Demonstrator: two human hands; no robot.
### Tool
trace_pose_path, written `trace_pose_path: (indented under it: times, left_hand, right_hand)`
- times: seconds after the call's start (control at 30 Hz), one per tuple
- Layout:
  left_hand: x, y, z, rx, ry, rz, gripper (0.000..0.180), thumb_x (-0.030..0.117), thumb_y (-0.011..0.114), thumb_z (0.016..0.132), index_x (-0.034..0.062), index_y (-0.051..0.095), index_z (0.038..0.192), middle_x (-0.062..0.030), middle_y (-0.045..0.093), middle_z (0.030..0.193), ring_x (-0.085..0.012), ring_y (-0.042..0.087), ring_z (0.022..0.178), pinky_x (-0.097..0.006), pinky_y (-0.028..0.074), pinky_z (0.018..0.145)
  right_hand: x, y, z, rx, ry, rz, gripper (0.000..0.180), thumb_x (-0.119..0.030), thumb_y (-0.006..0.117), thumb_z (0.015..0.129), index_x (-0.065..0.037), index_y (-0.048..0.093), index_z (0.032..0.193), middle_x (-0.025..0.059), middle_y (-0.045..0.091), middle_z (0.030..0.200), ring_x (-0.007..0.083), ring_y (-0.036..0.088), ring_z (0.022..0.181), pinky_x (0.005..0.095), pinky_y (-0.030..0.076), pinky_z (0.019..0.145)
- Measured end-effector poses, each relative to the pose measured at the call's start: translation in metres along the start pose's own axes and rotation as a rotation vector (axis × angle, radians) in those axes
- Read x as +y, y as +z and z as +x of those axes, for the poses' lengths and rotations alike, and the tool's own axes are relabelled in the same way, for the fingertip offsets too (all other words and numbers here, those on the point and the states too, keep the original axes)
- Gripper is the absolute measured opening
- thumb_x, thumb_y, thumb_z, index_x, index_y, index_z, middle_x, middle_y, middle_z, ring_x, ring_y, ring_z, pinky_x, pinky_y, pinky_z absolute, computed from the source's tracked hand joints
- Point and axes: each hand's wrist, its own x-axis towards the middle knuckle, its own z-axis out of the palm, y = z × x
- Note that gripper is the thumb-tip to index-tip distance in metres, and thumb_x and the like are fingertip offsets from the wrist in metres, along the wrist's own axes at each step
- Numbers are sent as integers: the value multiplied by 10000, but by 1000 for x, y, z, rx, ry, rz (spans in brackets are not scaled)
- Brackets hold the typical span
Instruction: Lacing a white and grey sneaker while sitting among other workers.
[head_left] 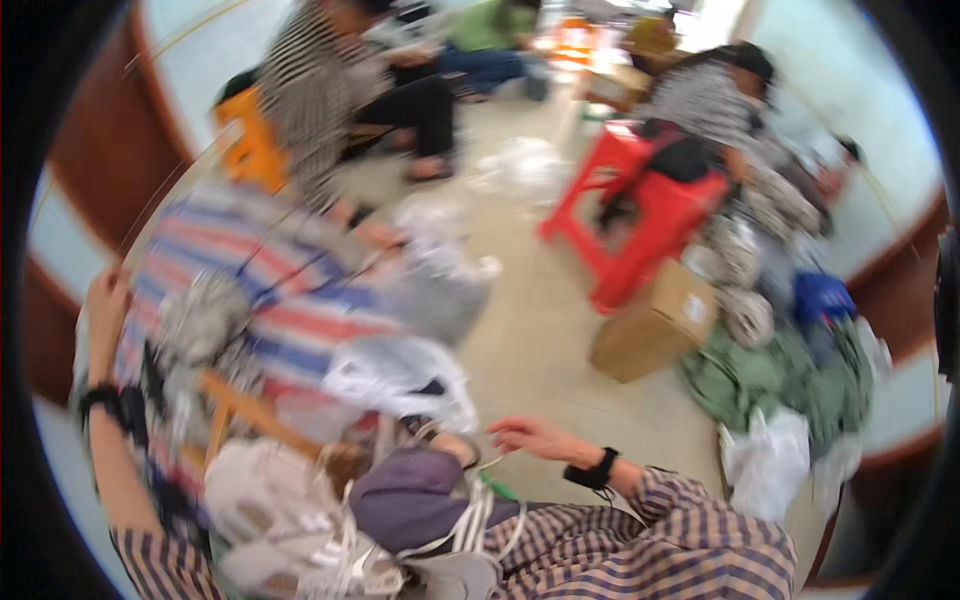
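My left hand [108, 300] is raised at the far left, beside the striped sheet, with its fingers drawn together. Whatever they may hold is too small and blurred to make out. In front of my lap, my right hand [535, 438] hovers with fingers stretched leftward, apparently holding nothing. Just below it is a pale cord [490, 464] near a small green object [498, 487]. Cream fabric pieces [270, 495] lie on the lower left of my lap, with loose white straps [468, 520]. Beside them is dark purplish-grey cloth [405, 497].
A striped woven sheet [330, 325] bears a bundle of grey cord [203, 315] and plastic bags [400, 375]. A red stool [650, 200], cardboard box [655, 320] and green cloth pile [750, 375] stand rightward. Other people [320, 110] sit working farther back.
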Motion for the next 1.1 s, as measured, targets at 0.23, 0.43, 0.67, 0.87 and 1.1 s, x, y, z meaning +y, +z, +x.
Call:
trace_pose_path:
  times: [0.23, 0.43, 0.67, 0.87, 1.1]
  left_hand:
    - [21, -107, -64, -52, -536, -232, 302, 230, 539, 943, 95, 601, 1206, 18, 656, 955, -79, 635, 848, -196, 485, 722]
    - [53, -154, -187, -147, -721, -204, 352, 271, 553, 927, 92, 579, 1229, -2, 646, 1023, -87, 622, 944, -230, 483, 822]
    - [207, -113, -357, -16, -524, -232, 280, 57, 528, 891, 27, 584, 1164, -49, 622, 1052, -123, 605, 936, -248, 468, 808]
    - [291, -64, -450, -18, -198, 88, 649, 90, 737, 695, 40, 496, 1296, -213, 450, 1344, -389, 470, 1201, -441, 400, 997]
    - [287, -25, -471, -73, -226, 100, 897, 56, 770, 646, 33, 303, 1412, -245, 370, 1403, -419, 400, 1263, -463, 347, 1042]
  right_hand:
    - [2, -11, 2, 69, 96, -56, 264, -113, 514, 962, 25, 589, 1174, 103, 673, 981, 139, 639, 850, 271, 524, 796]
    - [-30, 26, 22, -26, -27, -166, 271, -99, 506, 964, 52, 581, 1176, 113, 672, 978, 146, 639, 854, 274, 518, 810]
    - [-120, 115, 3, -175, -243, -283, 249, -78, 543, 938, 19, 598, 1161, 91, 679, 956, 139, 645, 845, 267, 512, 776]
    - [-144, 178, -38, -386, -795, -944, 678, -136, 674, 805, -11, 366, 1396, 124, 609, 817, 277, 605, 736, 373, 489, 699]
    - [-135, 180, -28, -375, -897, -996, 640, -112, 573, 781, 103, 341, 1337, 145, 610, 720, 315, 605, 635, 419, 461, 569]
